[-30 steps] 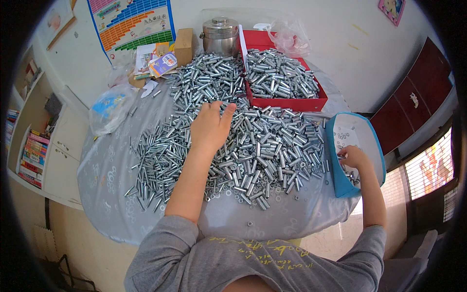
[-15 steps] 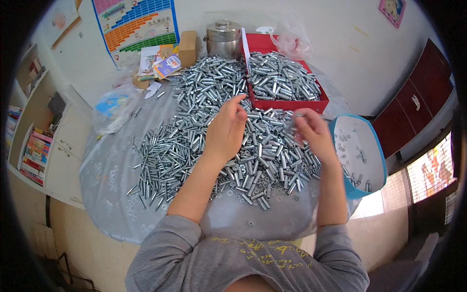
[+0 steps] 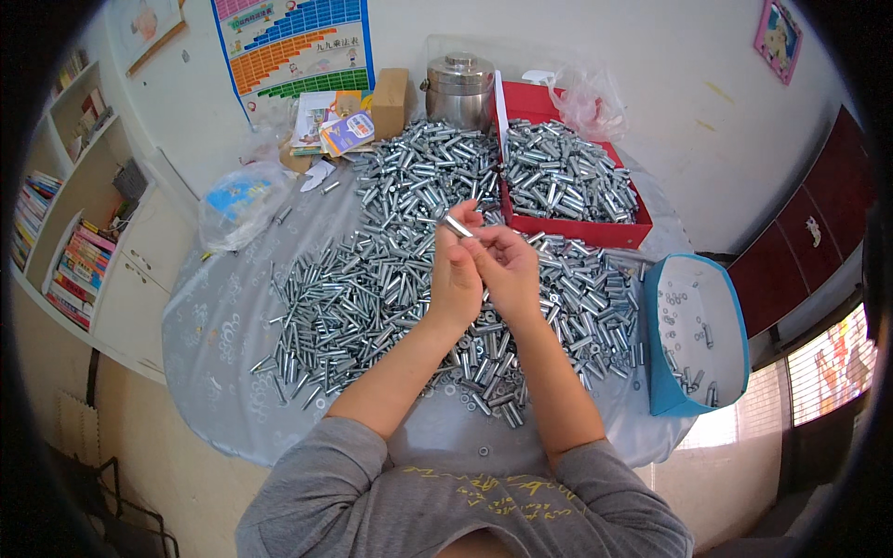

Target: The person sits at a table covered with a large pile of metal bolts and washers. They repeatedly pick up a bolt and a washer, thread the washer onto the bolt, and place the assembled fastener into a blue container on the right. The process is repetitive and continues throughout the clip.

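My left hand is raised over the table and holds a short silver metal bolt at its fingertips. My right hand is pressed against the left one, its fingers pinching the same bolt's end. Below both hands lies a wide heap of silver bolts spread over a round table with a grey cloth.
A red tray full of bolts stands at the back. A blue box with a few small parts sits at the right edge. A steel pot, a cardboard box, papers and a plastic bag lie at the back left.
My right hand came from the blue box across to the middle and met my left hand. Both hands rose from the heap with one bolt between them.
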A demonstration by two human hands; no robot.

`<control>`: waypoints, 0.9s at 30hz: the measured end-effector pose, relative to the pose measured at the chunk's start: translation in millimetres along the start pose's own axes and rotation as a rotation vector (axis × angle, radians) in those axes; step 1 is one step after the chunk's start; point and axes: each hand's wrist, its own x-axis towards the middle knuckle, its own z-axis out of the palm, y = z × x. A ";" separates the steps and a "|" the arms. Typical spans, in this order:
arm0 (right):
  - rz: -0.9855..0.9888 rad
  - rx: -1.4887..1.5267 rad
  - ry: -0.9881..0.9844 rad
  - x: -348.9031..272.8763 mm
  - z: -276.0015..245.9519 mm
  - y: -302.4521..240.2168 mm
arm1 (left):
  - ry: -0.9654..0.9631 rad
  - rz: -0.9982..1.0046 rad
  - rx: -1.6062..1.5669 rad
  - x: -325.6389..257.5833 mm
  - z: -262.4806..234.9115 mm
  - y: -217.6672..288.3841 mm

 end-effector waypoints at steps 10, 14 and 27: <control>0.063 -0.323 0.024 8.8 -38.1 -28.4 | -0.250 0.046 0.377 9.2 -24.7 -0.7; 0.041 -0.308 -0.036 3.3 -37.3 -32.1 | -0.275 0.170 0.497 8.2 -20.6 0.6; 0.099 -0.234 -0.190 1.9 -48.3 -35.2 | -0.331 0.228 0.663 5.7 -17.0 3.7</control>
